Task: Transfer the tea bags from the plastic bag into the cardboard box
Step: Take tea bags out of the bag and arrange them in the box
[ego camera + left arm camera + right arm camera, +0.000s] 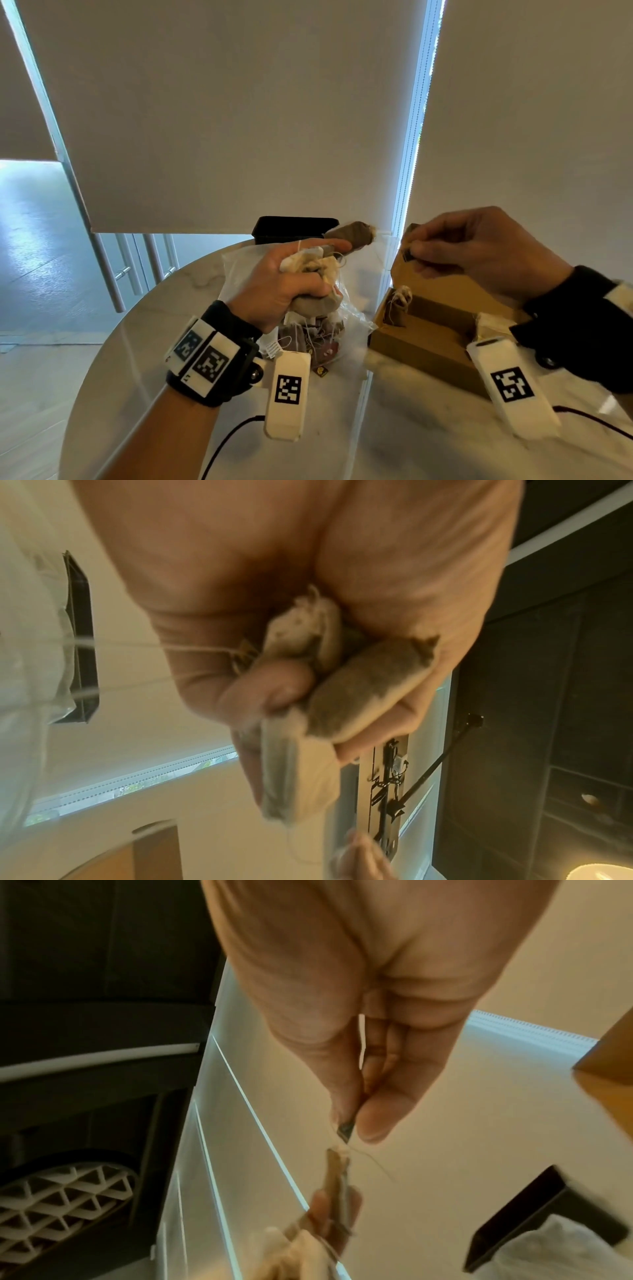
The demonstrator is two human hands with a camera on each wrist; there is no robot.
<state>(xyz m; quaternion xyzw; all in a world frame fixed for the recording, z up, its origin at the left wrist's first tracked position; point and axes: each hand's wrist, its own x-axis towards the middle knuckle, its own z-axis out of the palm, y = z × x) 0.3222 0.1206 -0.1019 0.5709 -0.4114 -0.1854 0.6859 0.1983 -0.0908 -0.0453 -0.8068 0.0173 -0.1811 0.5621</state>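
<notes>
My left hand (308, 277) hovers over the clear plastic bag (308, 339) and grips a bunch of tea bags (318, 267); the left wrist view shows them crumpled in my fist (359, 685). One brown tea bag (354, 233) sticks out past my index finger toward the right. My right hand (412, 255) pinches a small dark tag (344, 1130) between thumb and forefinger, with a tea bag (337, 1172) trailing from it toward my left hand. The open cardboard box (421, 342) lies below my right hand, a tea bag (397, 305) standing in its left end.
A black box (294, 228) stands at the round marble table's (154, 325) far edge behind the plastic bag. The cardboard lid (428, 284) stands open under my right hand. Cables run along the table's near side. White blinds hang beyond the table.
</notes>
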